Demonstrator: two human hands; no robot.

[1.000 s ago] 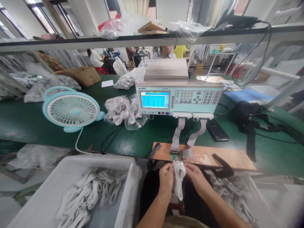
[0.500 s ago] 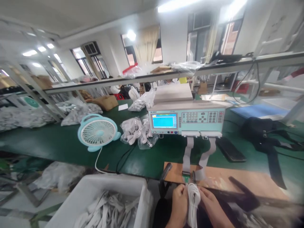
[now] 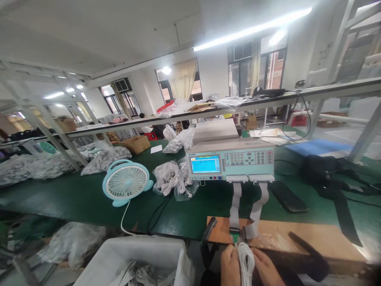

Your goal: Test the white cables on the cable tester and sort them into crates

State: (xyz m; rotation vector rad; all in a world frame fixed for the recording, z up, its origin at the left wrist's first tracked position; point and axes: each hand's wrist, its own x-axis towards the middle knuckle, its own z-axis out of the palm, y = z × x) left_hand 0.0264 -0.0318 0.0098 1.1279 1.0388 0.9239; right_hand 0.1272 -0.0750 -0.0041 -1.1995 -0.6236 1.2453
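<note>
A looped bundle of white cable (image 3: pixel 246 264) stands between my two hands at the lower edge of the view. My left hand (image 3: pixel 230 265) is closed, its fingers pinching the cable end close to a small green circuit board (image 3: pixel 235 237). From the other side, my right hand (image 3: pixel 266 267) grips the bundle near its top. Two grey ribbon cables (image 3: pixel 235 206) run from the board area up to a pale green tester (image 3: pixel 250 159) with a lit blue screen (image 3: pixel 205 163). Whether the cable's plug sits in the board is too small to tell.
A white bin (image 3: pixel 137 248) of white cables is at lower left. On the green table stand a blue fan (image 3: pixel 127 182), bagged cables (image 3: pixel 166 176), a black phone (image 3: pixel 288 196) and a black bag (image 3: pixel 320 167). A wooden board (image 3: pixel 297 234) lies along the front edge.
The view has tilted upward, so everything sits lower in the picture. More lines of text show on the tester's screen. Both hands still hold the cable by the green board.
</note>
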